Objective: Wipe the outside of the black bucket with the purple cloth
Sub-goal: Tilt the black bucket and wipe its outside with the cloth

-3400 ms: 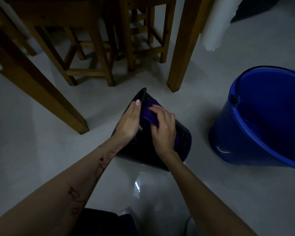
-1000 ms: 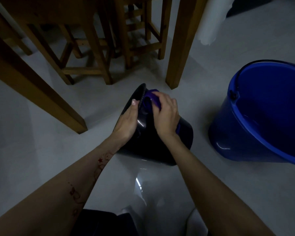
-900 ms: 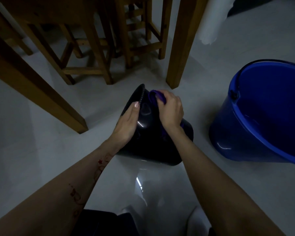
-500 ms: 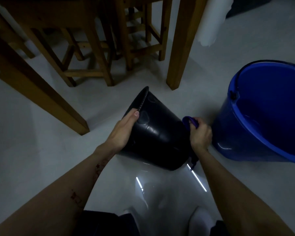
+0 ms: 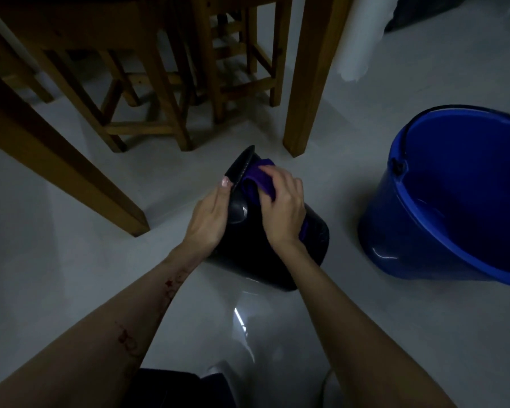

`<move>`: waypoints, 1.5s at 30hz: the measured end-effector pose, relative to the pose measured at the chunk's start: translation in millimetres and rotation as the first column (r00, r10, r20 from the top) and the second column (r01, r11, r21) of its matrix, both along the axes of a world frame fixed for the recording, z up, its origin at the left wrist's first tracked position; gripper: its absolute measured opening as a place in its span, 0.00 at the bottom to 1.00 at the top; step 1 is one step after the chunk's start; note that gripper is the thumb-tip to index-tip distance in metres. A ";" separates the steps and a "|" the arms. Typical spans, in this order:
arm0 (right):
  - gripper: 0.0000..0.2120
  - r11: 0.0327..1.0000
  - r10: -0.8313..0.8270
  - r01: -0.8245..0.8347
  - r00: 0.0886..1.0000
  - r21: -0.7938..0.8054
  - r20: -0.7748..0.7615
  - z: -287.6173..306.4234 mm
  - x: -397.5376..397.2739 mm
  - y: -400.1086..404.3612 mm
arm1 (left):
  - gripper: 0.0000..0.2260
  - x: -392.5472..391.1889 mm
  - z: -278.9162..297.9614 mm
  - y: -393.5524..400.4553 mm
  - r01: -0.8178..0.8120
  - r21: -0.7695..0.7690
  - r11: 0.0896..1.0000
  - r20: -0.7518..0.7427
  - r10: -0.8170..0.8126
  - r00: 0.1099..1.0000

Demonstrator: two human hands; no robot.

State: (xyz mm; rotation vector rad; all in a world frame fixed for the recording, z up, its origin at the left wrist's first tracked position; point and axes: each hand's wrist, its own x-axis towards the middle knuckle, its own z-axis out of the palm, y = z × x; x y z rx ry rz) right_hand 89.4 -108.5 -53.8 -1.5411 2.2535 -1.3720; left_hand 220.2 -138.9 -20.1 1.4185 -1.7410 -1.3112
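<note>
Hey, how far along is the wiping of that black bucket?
Nothing shows as finished. In hand: the left hand steadies the tilted black bucket at its rim while the right hand presses the purple cloth against the upper wall. Left: the lower wall and base.

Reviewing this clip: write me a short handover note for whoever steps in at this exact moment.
Left hand: grips the black bucket near its rim, holding it tipped on its side on the floor.
Right hand: presses the purple cloth against the upper outside wall, close to the rim.
Blue bucket stands apart on the right.
Done: wiping is under way; how much is clean cannot be judged in this dim light.
Left: probably work down toward the base, turning the bucket to reach the underside.
</note>
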 end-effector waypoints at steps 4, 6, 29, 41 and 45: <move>0.13 0.989 -0.118 0.114 0.992 0.093 0.042 -8.9 -29.2 -16.9 | 0.16 14.7 -13.8 2.7 0.051 -0.032 0.998 -0.075 -0.054 0.996; 0.11 0.972 -0.177 0.163 0.982 0.169 0.069 -24.8 -45.9 -12.8 | 0.15 22.2 -14.4 4.4 0.046 -0.034 0.998 -0.071 -0.048 0.996; 0.12 0.986 -0.079 0.083 0.996 0.147 -0.031 -8.0 -16.5 -14.4 | 0.31 12.4 -12.1 -9.5 -0.150 -0.022 0.988 0.174 0.152 0.973; 0.13 0.835 -0.387 0.248 0.899 0.491 0.204 -62.5 -95.9 47.7 | 0.22 13.1 -8.1 -6.1 0.032 -0.097 0.995 0.171 -0.015 0.985; 0.14 0.796 -0.474 0.272 0.836 0.541 0.276 -67.2 -95.0 71.2 | 0.20 16.3 -6.0 -8.0 0.148 -0.162 0.976 0.131 -0.127 0.983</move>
